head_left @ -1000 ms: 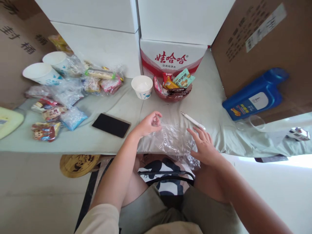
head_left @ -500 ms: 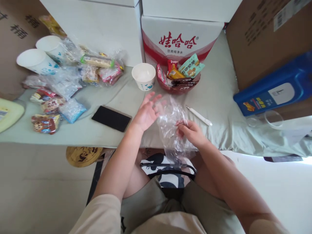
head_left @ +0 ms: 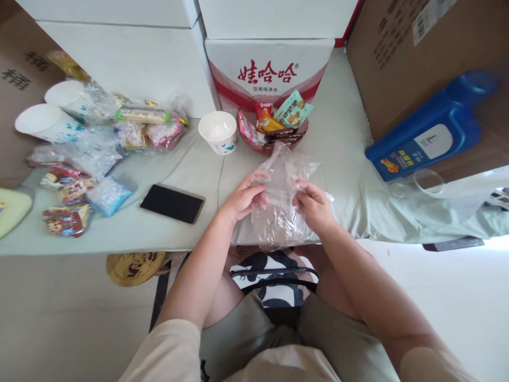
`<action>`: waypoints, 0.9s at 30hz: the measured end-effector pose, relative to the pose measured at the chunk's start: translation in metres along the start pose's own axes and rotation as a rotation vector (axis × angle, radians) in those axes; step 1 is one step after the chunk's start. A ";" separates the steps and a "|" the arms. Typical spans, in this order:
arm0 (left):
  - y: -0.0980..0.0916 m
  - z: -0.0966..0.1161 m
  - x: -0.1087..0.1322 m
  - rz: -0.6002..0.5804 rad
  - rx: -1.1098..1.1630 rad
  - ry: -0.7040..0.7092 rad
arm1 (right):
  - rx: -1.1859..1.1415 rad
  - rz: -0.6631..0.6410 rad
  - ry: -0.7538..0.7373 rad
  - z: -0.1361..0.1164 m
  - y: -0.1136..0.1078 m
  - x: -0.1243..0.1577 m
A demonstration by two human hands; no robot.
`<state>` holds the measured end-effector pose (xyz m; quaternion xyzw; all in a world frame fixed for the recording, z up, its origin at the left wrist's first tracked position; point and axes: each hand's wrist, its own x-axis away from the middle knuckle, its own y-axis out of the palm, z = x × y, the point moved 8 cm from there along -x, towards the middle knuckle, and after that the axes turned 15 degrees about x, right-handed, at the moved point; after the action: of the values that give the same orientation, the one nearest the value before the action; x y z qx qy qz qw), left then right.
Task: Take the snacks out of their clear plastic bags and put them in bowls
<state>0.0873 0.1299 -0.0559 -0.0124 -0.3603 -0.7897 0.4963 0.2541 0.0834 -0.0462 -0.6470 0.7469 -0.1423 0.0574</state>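
Note:
Between my two hands hangs a clear plastic bag (head_left: 274,223), crinkled and see-through, over the table's front edge. My left hand (head_left: 248,196) pinches its left side, thumb against fingers. On the other side my right hand (head_left: 314,204) grips the bag with curled fingers. Just beyond the bag is a reddish-brown bowl (head_left: 258,147) of wrapped snacks, and to its left stands a white paper cup (head_left: 218,132). A black phone (head_left: 172,203) lies left of my left hand. The white pen is mostly hidden behind my right hand, only its tip (head_left: 330,197) showing.
At left are several wrapped snacks (head_left: 107,195) and two tipped paper cups (head_left: 50,124). White boxes (head_left: 270,69) line the back. A blue bottle (head_left: 429,132) leans at right by a brown carton (head_left: 397,69), near a clear plastic cup (head_left: 429,183). Below is a round wooden stool (head_left: 135,268).
My left hand has gone from spread fingers beside the bag to pinching it. The bag's top now stands up between both hands. The view has shifted, and the pen is mostly covered.

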 end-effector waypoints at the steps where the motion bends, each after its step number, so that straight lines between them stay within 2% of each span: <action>1: 0.001 0.001 0.001 -0.013 0.042 0.008 | -0.013 0.014 -0.033 -0.002 -0.003 0.001; 5: -0.002 0.000 0.001 -0.040 0.133 0.013 | -0.031 0.052 -0.126 -0.005 -0.012 0.001; 11: -0.017 0.000 -0.006 0.037 0.042 0.032 | 0.047 0.050 -0.096 0.011 -0.016 -0.010; 14: -0.020 0.011 -0.007 0.062 -0.177 0.179 | 0.112 0.146 -0.077 0.016 -0.023 -0.012; 17: -0.016 0.027 -0.002 0.068 -0.483 0.385 | 0.288 0.299 -0.167 0.006 -0.033 -0.005; 20: -0.011 0.032 0.002 0.052 -0.624 0.462 | 0.360 0.330 -0.257 -0.003 -0.032 0.002; 23: -0.009 0.029 0.006 0.024 -0.564 0.435 | 0.378 0.307 -0.274 -0.005 -0.030 0.000; 27: -0.004 0.021 0.012 -0.115 -0.223 0.290 | 0.218 0.161 -0.261 -0.005 -0.025 -0.008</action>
<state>0.0709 0.1338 -0.0384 0.0674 -0.1952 -0.8454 0.4926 0.2779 0.0885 -0.0353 -0.5882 0.7625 -0.1321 0.2348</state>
